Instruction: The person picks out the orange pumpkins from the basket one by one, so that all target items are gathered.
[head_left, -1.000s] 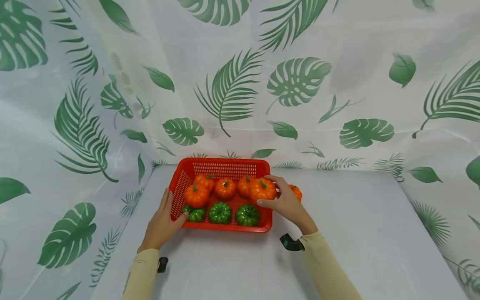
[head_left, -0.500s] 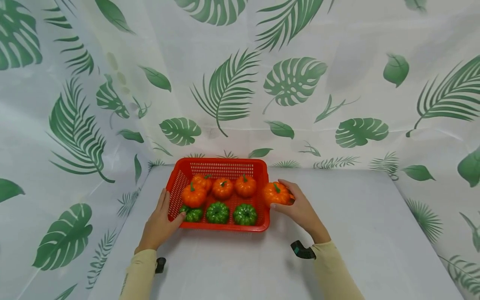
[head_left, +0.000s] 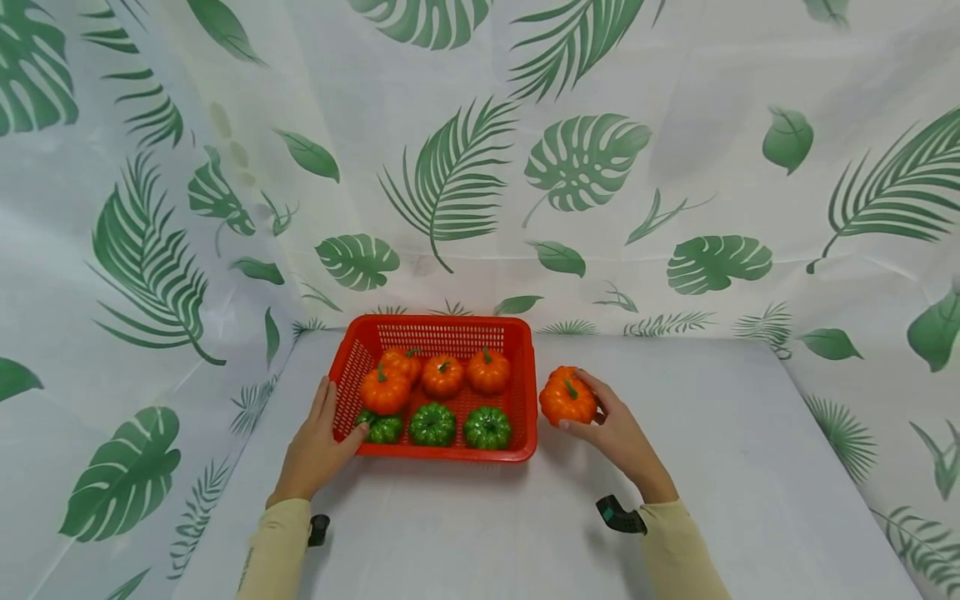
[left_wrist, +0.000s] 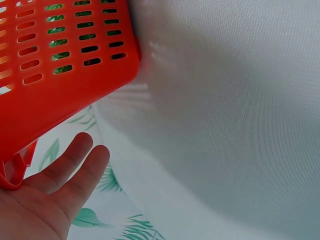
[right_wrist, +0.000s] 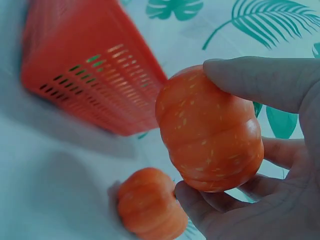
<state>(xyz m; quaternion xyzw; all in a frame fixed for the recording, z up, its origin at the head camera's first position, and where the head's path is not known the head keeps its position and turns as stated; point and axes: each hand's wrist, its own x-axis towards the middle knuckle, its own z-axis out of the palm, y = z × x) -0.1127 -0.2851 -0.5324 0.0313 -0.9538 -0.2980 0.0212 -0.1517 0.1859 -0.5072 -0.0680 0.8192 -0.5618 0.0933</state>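
My right hand (head_left: pixel 622 433) grips a small orange pumpkin (head_left: pixel 567 402) just right of the red basket (head_left: pixel 529 400), thumb on one side and fingers on the other. In the right wrist view, a second orange pumpkin (right_wrist: pixel 150 205) lies on the table below the held one. My left hand (head_left: pixel 315 450) holds the basket's front left corner, its thumb over the rim. Two of its fingers (left_wrist: pixel 87 172) extend straight outside the wall in the left wrist view. Several orange pumpkins (head_left: pixel 442 377) and green pumpkins (head_left: pixel 432 425) sit inside the basket.
The basket stands on a white table (head_left: pixel 465 533), towards the back left. A white leaf-patterned sheet (head_left: pixel 465 208) hangs behind the table and along its sides. A dark device (head_left: pixel 621 515) is on the right wrist.
My right hand has lifted an orange pumpkin from the basket's right end over the rim, carrying it right and towards me. The left hand stays at the basket's corner.
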